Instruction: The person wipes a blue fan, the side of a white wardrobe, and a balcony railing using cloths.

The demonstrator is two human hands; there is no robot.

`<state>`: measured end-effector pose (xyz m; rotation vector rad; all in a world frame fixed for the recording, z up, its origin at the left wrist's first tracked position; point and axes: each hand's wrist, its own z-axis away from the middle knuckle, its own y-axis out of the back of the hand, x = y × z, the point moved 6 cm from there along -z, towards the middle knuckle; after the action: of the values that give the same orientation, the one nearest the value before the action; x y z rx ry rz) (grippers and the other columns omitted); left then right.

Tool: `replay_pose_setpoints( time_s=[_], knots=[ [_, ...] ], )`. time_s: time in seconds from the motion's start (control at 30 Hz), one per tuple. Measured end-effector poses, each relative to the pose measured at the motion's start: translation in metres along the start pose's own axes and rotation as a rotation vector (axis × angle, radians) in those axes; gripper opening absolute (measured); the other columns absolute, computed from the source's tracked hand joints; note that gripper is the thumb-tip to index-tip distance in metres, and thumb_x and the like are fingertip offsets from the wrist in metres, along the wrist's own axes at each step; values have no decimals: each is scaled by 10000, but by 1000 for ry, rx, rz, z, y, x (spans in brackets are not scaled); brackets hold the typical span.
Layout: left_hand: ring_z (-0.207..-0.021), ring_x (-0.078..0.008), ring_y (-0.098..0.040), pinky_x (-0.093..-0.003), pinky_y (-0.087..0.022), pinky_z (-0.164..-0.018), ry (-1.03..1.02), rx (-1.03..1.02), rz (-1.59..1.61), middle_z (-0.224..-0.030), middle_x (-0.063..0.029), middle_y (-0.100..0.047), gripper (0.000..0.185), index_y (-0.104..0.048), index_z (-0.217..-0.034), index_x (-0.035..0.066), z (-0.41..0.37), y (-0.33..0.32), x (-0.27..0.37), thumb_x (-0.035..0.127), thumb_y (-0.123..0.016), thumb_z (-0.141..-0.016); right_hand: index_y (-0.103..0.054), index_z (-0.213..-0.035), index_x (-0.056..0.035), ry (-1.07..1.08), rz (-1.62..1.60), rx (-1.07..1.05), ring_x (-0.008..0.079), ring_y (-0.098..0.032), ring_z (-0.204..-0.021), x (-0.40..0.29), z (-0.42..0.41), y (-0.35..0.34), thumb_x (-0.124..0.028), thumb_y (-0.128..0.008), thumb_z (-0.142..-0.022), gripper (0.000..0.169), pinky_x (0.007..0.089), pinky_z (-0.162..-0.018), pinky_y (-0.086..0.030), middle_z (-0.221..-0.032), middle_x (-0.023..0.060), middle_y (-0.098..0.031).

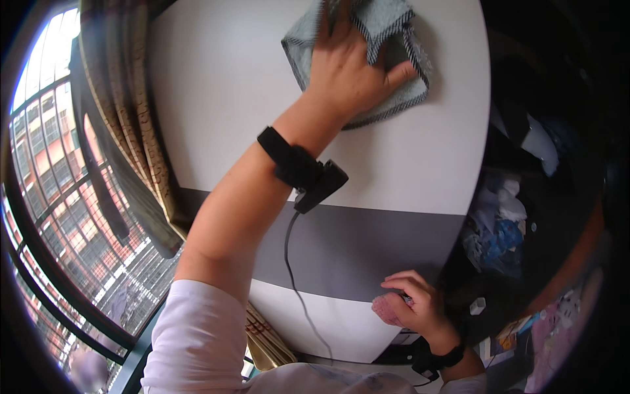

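Observation:
My left hand point(347, 74) lies palm down with spread fingers on a pale grey-green cloth point(362, 120) that has a black-and-white stitched border. The cloth is pressed against a smooth white panel point(221, 98) crossed by a grey band point(364, 246). Part of it is bunched up beside my fingers, and the fingertips are blurred near the top of the view. Lower right, my right hand point(418, 303) is curled around a crumpled pink cloth point(388, 309). That hand is beside the panel's lower right part; whether it touches the panel I cannot tell.
A patterned curtain point(118, 98) hangs along the panel's left edge, by a barred window point(54, 162). Black wrist straps point(295, 162) sit on both arms, and a cable point(290, 266) trails from the left one. Plastic bags point(499, 241) and a small white box point(477, 306) lie to the right.

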<state>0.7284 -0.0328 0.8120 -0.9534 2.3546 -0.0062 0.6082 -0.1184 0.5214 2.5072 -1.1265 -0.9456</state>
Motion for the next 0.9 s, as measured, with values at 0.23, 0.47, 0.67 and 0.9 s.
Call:
replay_pose_setpoints(
  time_s=[0.23,0.47,0.67,0.9],
  knots=[
    [-1167,-402,-489,-456,-400,-987,254,-226,396,-1228,-236,-549,622,-496,-1288,17,-59,-11,31,499,-491,-895,-674,-998,-38,37,1,-20,251,-655,-842,1,16,15,-114,-682,-813,201,309,-691,-532,-1024,129,-616],
    [-1056,-271,-579,-421,-447,-876,-345,-325,380,-898,-69,-624,574,-675,-891,112,26,-20,135,658,-549,-769,-668,-980,-23,35,-9,36,198,-640,-765,1,26,28,-106,-710,-799,203,278,-666,-516,-1025,120,-594],
    [-451,-226,-544,-321,-432,-428,-519,-194,419,-490,-22,-459,409,-484,-884,208,93,7,99,616,-486,-851,-671,-970,-18,-9,86,41,207,-639,-810,-4,38,42,-82,-682,-792,189,287,-695,-508,-1028,112,-600],
    [-1043,-432,-558,-607,-328,-949,128,-102,-157,-1129,-229,-557,615,-493,-1183,-12,94,25,-53,539,-508,-911,-665,-975,-29,-11,108,52,254,-634,-862,-8,32,38,-98,-660,-802,186,309,-741,-512,-1012,124,-614]
  ],
)
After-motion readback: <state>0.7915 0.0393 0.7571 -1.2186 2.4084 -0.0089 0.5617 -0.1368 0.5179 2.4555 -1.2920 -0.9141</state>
